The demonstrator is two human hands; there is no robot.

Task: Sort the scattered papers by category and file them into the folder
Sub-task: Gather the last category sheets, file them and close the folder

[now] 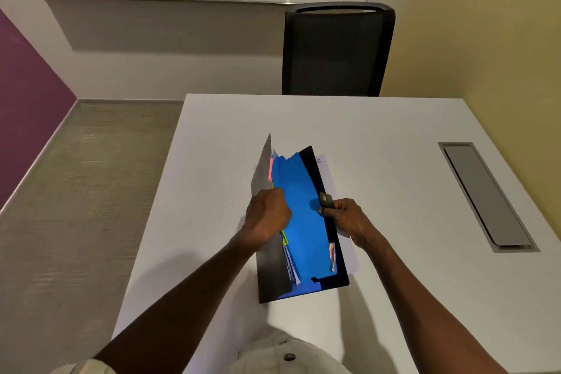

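A black folder (337, 258) with blue dividers (303, 209) lies spread on the white table (394, 136) in front of me. White papers and pink, yellow and orange tabs stick out between the dividers. My left hand (267, 214) grips the raised grey front cover (262, 173) at its middle, fingers curled over its edge. My right hand (346, 217) pinches the black snap strap (326, 200) on the folder's right edge. A white sheet (329, 179) with handwriting lies under the folder's right side, mostly hidden.
A grey cable hatch (485, 194) is set into the table at the right. A black chair (337, 51) stands behind the table's far edge. Carpeted floor (76, 191) lies beyond the table's left edge.
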